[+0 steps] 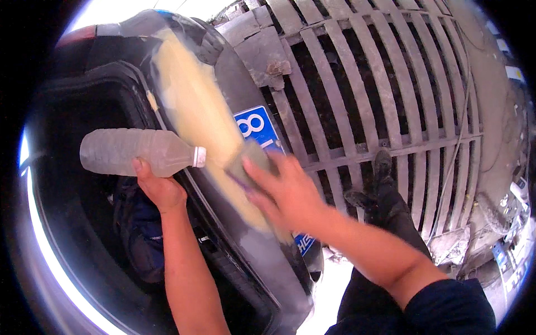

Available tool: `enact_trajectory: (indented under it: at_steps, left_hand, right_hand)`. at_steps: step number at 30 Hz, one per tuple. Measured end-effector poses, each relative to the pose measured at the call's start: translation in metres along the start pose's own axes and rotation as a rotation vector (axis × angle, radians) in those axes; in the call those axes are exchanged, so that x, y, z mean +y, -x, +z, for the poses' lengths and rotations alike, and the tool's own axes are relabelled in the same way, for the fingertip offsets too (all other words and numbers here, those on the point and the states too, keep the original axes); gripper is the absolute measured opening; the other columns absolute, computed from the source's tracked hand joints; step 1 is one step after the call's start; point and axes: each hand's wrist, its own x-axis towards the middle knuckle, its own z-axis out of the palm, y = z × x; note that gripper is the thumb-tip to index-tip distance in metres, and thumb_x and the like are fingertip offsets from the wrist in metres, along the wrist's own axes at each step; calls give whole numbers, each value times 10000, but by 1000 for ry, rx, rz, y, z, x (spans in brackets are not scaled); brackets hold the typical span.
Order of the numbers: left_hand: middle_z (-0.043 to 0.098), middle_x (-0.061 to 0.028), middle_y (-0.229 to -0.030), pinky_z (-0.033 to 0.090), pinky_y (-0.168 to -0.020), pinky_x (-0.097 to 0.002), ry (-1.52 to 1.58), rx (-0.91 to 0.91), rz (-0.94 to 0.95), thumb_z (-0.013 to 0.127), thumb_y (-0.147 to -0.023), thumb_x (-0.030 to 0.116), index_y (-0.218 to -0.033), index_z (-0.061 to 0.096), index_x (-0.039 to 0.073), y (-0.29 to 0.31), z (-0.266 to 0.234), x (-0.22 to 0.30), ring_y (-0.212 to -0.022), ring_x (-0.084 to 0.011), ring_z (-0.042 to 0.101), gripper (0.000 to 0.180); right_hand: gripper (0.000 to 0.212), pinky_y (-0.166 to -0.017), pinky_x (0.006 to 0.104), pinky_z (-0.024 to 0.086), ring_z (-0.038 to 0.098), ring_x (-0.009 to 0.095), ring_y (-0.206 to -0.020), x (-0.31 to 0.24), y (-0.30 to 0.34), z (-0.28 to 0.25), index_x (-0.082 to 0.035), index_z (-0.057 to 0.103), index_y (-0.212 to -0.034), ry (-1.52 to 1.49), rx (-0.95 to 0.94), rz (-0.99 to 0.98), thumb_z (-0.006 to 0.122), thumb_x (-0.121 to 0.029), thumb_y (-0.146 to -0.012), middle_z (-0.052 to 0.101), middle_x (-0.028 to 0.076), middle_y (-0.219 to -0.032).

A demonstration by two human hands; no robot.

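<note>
My left hand [159,187] holds a clear plastic bottle [125,151] from below, its thumb against the side. The bottle lies sideways over the open trunk, its white cap [199,157] toward the car's rear edge. Pale yellow filler [192,100] covers a long patch of the dark car's rear panel [265,251]. On that patch, my right hand [293,192] grips a grey-green sanding block [254,152], slightly blurred. The block's underside is hidden against the filler.
The car's trunk [72,212] is open, with a dark blue bag [142,229] inside. A blue plate [257,123] sits beside the filler, partly behind my right hand. To the right lies a slatted floor grate [357,72] with dark gaps; my shoes [383,163] stand on it. A thin cable [455,151] crosses it.
</note>
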Motion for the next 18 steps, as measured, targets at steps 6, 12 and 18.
enact_trajectory:
  at_steps: [6,12,18]
  left_hand:
    - [568,-149,-1312,425,-1048,-429,-27,15,2,433,-1012,479,-1351,486,-20,-1,0,-4,-1206,-281,564,605]
    - [568,-148,-1312,422,-1052,-420,20,33,-10,426,-1016,470,-1340,497,-17,-1,-5,-3,-1202,-279,567,590]
    - [571,-152,-1312,423,-1051,-419,20,4,0,426,-1015,458,-1332,503,-24,-3,-5,-5,-1196,-290,570,582]
  right_hand:
    - [511,-942,511,470,538,465,-1110,16,-107,5,-148,550,-1374,-7,87,71,664,-314,-904,537,310,-1188]
    - [553,-986,524,448,514,468,-1152,-4,27,-7,-181,519,-1415,-69,-76,5,676,-298,-898,487,326,-1295]
    - [500,-918,511,490,550,475,-1091,16,-102,4,-147,546,-1373,11,82,37,629,-349,-922,559,310,-1155]
